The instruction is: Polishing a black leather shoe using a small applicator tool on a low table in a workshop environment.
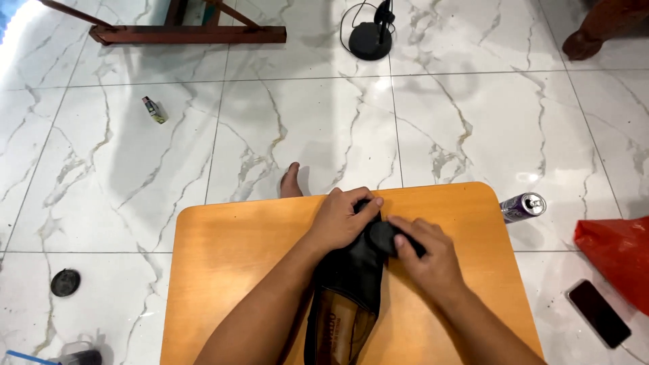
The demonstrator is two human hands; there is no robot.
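A view from above looks down at a person's two bare forearms working over a small orange wooden desk (230,257) with rounded corners, set on a white marble-patterned tile floor (304,115); a black leather shoe (351,280) lies on the desk between the arms, its long axis running almost straight away from the person, toe at the far end, open heel end with tan lining near the bottom edge of the view. The left hand (341,220) rests curled over the toe, gripping it from the left side and holding the shoe steady; the right hand (426,257) is closed around a small dark round pad or sponge (382,236), pressed against the shoe's upper just behind the toe; the two hands nearly touch, and the pad sits directly between them. A bare foot (291,181) shows beyond the desk's far edge. On the floor: a purple drink can (522,207) lying just right of the desk; a red plastic bag (618,260) and a dark phone (598,313) further right; a small bottle (154,109) well off to the left; a round black lid (65,282) near the left edge; a black round stand base (370,39) with a cable at the top.
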